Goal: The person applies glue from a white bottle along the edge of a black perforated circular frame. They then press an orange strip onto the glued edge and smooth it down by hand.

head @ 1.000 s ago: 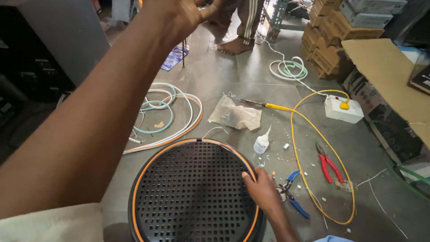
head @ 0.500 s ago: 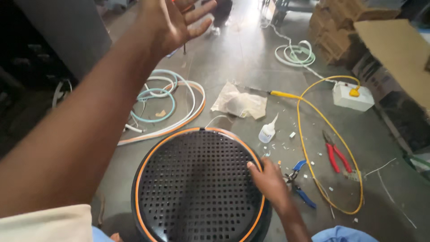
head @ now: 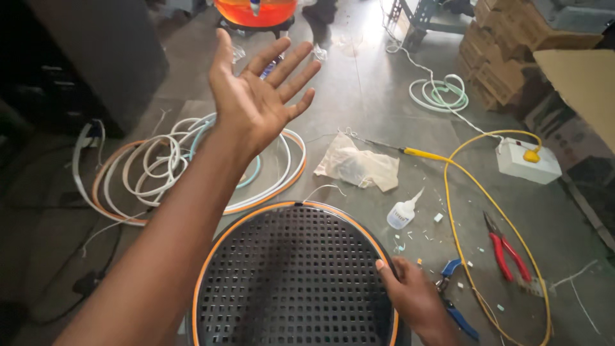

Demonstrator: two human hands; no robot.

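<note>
Black perforated round panel (head: 291,282), orange strip on its rim, is steadied at the near right edge by the right hand (head: 413,298), fingers pressed flat, nothing gripped. Blue cutters (head: 458,301) just beside it could be knocked. Left hand (head: 259,96) is raised, splayed, empty; one-handed, the panel could tilt.

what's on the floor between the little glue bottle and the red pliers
In the head view, the yellow cable runs down between the glue bottle and the red pliers, with small white scraps scattered there.

black perforated panel (head: 288,282) cut off below, orange container (head: 256,11) cropped above
</note>
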